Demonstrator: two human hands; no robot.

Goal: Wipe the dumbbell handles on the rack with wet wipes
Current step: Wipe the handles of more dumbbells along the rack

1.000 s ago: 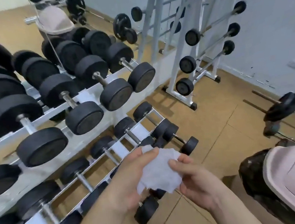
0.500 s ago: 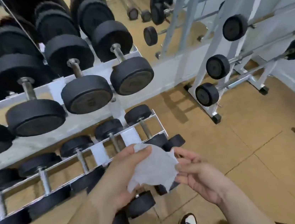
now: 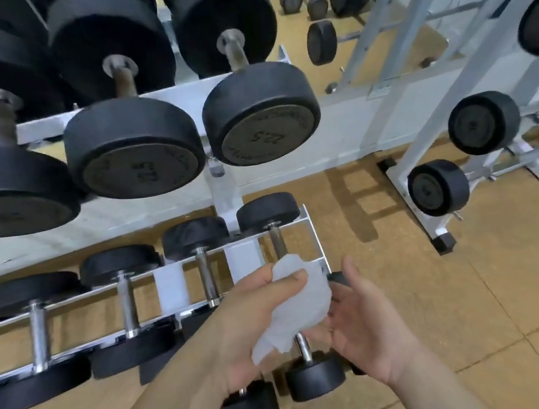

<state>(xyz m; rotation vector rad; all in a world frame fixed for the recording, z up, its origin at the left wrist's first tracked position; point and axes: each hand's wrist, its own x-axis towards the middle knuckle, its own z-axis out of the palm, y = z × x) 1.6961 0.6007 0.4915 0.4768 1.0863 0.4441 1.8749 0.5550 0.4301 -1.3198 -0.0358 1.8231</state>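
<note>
Counting one wipe (image 3: 300, 302), white and crumpled, pinched in my left hand (image 3: 253, 335) over the end handle (image 3: 277, 240) of four plainly seen lower dumbbells (image 3: 119, 263); my right hand (image 3: 364, 325) lies loose-fingered beside it.

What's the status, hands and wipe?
Left hand grips wet wipe; right hand open beside it. Wipe over end dumbbell's handle, contact unclear. Nothing in the way.

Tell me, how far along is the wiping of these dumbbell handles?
Done: no handle looks visibly wiped, so I cannot tell. In hand: the left hand grips a wet wipe against the rightmost lower-tier handle, with the right hand open beside it. Left: apparently the other lower-tier handles and the upper-tier handles of the rack.
</note>
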